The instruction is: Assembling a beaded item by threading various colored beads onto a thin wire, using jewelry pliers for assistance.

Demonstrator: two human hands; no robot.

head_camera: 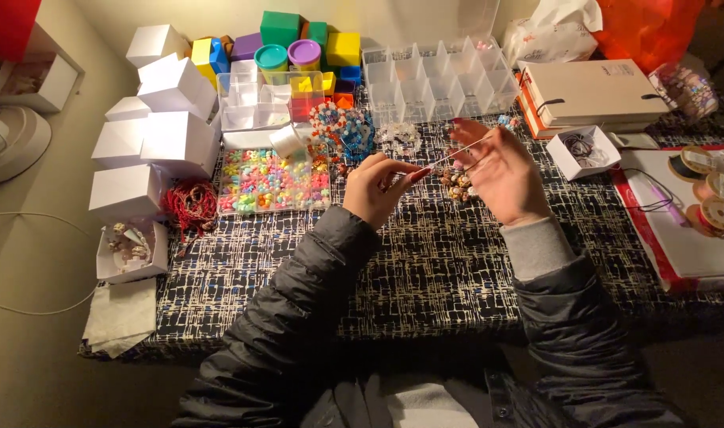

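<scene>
My left hand [380, 189] pinches one end of a thin pale cord [459, 150] above the black patterned cloth [425, 269]. My right hand [498, 170] holds the cord's other end between raised fingers, palm turned toward me. A small heap of brownish beads [455, 186] lies on the cloth between and just below both hands. Whether a bead sits on the cord is too small to tell.
A compartment tray of bright mixed beads [275, 181] lies left of my hands, with clear organisers [433, 79] and coloured blocks behind. White boxes [156, 135] stack at far left, with a red cord bundle [192, 204] beside them. Thread spools [714, 198] and a small open box [584, 152] sit to the right.
</scene>
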